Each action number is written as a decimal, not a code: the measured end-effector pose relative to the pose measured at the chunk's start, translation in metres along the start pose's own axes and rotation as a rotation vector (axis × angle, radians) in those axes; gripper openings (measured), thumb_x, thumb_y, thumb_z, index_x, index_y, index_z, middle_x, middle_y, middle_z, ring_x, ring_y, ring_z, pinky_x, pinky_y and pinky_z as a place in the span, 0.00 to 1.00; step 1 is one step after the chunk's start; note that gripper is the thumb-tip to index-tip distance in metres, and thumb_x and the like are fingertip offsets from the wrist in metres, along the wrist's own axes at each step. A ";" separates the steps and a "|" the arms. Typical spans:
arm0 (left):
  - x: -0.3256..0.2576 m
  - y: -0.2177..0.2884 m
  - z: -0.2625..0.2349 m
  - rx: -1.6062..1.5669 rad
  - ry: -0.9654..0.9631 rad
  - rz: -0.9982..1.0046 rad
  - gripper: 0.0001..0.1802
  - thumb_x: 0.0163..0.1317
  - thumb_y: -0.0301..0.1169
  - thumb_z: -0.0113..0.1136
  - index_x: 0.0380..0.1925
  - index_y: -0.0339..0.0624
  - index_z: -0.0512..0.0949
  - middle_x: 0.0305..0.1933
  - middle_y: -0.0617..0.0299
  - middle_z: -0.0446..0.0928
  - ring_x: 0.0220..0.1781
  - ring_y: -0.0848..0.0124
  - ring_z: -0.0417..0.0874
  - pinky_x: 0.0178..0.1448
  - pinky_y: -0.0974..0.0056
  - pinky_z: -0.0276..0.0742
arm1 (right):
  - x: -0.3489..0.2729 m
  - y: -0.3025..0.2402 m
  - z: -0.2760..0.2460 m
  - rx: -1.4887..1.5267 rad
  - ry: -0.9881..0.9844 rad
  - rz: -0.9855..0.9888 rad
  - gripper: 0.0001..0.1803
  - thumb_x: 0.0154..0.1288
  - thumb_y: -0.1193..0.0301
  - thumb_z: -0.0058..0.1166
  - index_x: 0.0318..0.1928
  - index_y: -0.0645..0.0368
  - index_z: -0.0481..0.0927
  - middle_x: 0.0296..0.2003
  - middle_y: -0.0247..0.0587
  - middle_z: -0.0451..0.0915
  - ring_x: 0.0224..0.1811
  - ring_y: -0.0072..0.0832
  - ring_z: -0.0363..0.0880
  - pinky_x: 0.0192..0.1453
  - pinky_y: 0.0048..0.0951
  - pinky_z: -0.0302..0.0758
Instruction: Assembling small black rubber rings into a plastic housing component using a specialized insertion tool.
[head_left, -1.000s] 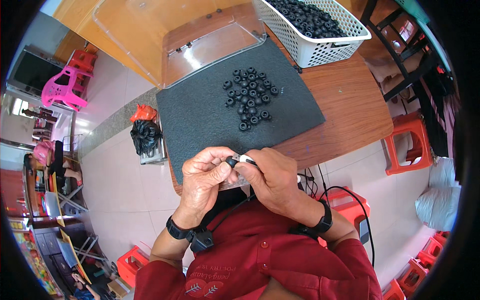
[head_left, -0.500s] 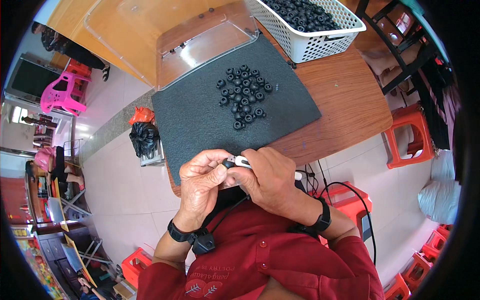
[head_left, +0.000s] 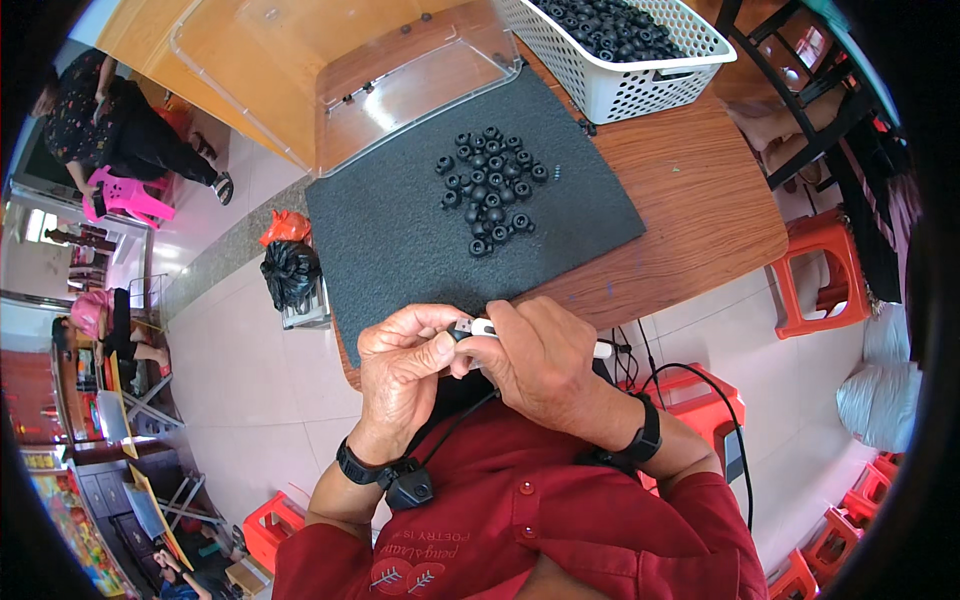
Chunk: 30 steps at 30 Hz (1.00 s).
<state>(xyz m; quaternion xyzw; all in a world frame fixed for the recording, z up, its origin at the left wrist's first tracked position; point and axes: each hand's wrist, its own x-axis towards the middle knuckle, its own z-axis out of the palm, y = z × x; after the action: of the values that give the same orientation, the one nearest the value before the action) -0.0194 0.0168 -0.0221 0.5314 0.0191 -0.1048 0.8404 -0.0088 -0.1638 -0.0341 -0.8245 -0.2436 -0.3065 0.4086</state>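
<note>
Just past the near edge of the table, both my hands meet. My left hand point(head_left: 398, 362) pinches a small round black rubber-like part point(head_left: 457, 334) between thumb and fingertips. Closed around a slim white-handled tool point(head_left: 482, 327), my right hand point(head_left: 545, 362) holds its short metal tip against the black part. The handle's white end sticks out on the right side of that hand; I cannot make out the tip's exact shape. A loose cluster of similar black parts point(head_left: 493, 190), with round holes, lies on the dark grey mat point(head_left: 390, 235).
A white perforated basket point(head_left: 650, 90) full of black parts stands at the table's far right. Beside the mat lies a clear plastic bin point(head_left: 420, 105) with a few parts inside. Red stools point(head_left: 825, 270) and a black bag point(head_left: 290, 272) flank the table. A person point(head_left: 130, 120) is at far left.
The tool has shifted slightly in my right hand, and more of its white end shows. The black part remains in my left hand. The person at far left has come closer.
</note>
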 end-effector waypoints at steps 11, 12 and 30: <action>0.001 -0.002 0.000 -0.023 0.037 -0.045 0.16 0.59 0.26 0.71 0.43 0.25 0.82 0.37 0.48 0.85 0.27 0.69 0.82 0.34 0.68 0.79 | 0.002 -0.001 -0.002 -0.070 -0.041 -0.052 0.17 0.61 0.60 0.65 0.28 0.59 0.74 0.20 0.36 0.64 0.20 0.31 0.69 0.22 0.33 0.67; 0.001 -0.002 0.000 -0.040 0.027 -0.051 0.16 0.60 0.26 0.71 0.43 0.25 0.82 0.37 0.48 0.85 0.27 0.69 0.82 0.34 0.68 0.79 | 0.000 -0.001 -0.001 -0.066 -0.042 -0.052 0.17 0.62 0.61 0.64 0.28 0.59 0.74 0.20 0.36 0.64 0.20 0.31 0.69 0.22 0.33 0.67; 0.000 -0.005 0.000 -0.019 -0.018 -0.003 0.16 0.61 0.27 0.70 0.46 0.29 0.83 0.38 0.54 0.84 0.34 0.71 0.85 0.39 0.66 0.83 | -0.001 -0.004 -0.004 0.651 -0.127 0.564 0.13 0.67 0.65 0.65 0.33 0.63 0.81 0.24 0.42 0.80 0.25 0.30 0.80 0.29 0.31 0.73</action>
<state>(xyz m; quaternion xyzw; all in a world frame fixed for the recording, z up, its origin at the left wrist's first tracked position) -0.0203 0.0142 -0.0266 0.5225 0.0134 -0.1106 0.8453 -0.0135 -0.1652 -0.0307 -0.7042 -0.1174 -0.0389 0.6992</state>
